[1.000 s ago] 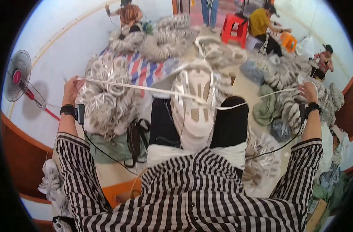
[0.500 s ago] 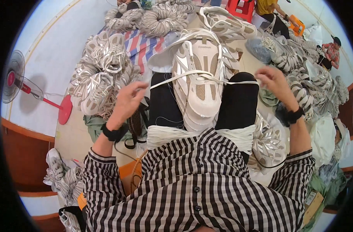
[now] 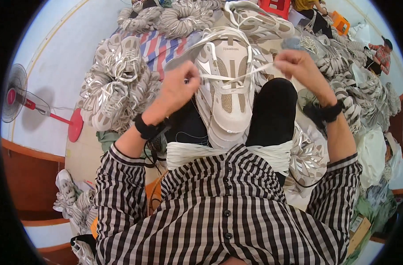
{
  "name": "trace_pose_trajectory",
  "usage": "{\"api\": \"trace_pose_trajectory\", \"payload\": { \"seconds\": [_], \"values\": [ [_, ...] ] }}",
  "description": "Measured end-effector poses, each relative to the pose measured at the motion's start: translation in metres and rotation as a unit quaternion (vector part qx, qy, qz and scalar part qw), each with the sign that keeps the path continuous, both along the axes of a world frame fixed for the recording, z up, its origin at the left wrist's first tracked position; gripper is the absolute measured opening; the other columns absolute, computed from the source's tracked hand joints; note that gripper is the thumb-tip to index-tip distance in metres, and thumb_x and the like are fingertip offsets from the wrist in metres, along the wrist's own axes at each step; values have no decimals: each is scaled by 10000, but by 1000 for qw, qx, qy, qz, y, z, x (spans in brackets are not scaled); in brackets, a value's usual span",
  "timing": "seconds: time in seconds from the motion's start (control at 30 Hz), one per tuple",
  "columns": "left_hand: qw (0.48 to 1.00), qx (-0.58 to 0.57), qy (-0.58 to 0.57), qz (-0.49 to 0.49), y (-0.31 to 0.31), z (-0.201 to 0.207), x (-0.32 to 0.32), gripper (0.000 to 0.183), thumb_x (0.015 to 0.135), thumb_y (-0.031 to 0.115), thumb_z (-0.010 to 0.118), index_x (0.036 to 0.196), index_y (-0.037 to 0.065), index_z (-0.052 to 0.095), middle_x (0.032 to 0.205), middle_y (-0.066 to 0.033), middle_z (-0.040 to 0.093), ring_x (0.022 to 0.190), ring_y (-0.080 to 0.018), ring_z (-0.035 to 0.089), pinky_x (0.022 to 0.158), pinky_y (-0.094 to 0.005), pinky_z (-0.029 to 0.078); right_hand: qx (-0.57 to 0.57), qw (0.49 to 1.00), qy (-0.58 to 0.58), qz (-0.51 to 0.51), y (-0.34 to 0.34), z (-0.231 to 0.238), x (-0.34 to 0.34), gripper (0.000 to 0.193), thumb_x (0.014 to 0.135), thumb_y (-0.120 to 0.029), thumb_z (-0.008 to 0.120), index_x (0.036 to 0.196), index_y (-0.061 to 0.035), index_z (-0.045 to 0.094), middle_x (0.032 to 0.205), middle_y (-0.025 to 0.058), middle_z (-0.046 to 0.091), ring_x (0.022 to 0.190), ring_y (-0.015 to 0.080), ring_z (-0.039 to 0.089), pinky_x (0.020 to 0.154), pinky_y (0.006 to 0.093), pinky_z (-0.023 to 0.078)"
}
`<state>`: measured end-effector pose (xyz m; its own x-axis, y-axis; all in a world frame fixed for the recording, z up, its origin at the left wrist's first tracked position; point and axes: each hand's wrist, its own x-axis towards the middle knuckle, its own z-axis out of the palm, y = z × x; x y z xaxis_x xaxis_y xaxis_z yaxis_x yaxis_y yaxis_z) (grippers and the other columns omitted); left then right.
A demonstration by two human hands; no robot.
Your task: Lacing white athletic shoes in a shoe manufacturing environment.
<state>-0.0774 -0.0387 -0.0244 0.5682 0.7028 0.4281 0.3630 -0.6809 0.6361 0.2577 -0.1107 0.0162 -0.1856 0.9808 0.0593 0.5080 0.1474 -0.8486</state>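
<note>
Between my knees stands a stack of beige and white shoe uppers (image 3: 231, 99), the top one with its toe toward me. A cream shoelace (image 3: 258, 69) runs across its front and through the lace loops. My left hand (image 3: 182, 86) is closed with one end of the lace pinched, just left of the upper. On the other side my right hand (image 3: 296, 66) pinches the other lace end between thumb and fingers, slightly higher and farther out. A bundle of white laces (image 3: 190, 154) lies across my lap.
Bundled uppers (image 3: 117, 84) are heaped at the left, with more piles (image 3: 360, 97) at the right. A fan (image 3: 16, 93) stands at the far left. Beyond the uppers lie a striped sheet (image 3: 161, 48) and a red stool (image 3: 275, 8). Two people (image 3: 381, 56) sit at the upper right.
Both hands have moved inward and forward, my left one more. The lace ends, stretched wide to both sides before, are now closer to the upper, and the right one slants upward.
</note>
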Motion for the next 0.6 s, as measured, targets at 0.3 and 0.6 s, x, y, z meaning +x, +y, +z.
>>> {"api": "trace_pose_trajectory", "payload": {
  "seconds": [0.3,0.6],
  "values": [
    [996,82,19,21,28,24,20,134,843,31,563,975,8,563,803,-60,617,688,-115,564,643,-255,468,337,911,-172,-162,14,-33,-26,136,814,-66,603,944,-24,608,921,117,638,789,311,623,686,333,495],
    [999,35,-26,31,-5,18,28,265,803,32,610,1064,29,565,796,-73,612,683,-139,570,649,-264,466,378,906,-192,-15,-25,-46,-87,209,790,-37,602,992,-67,561,875,104,565,760,298,598,624,370,496]
  ]
}}
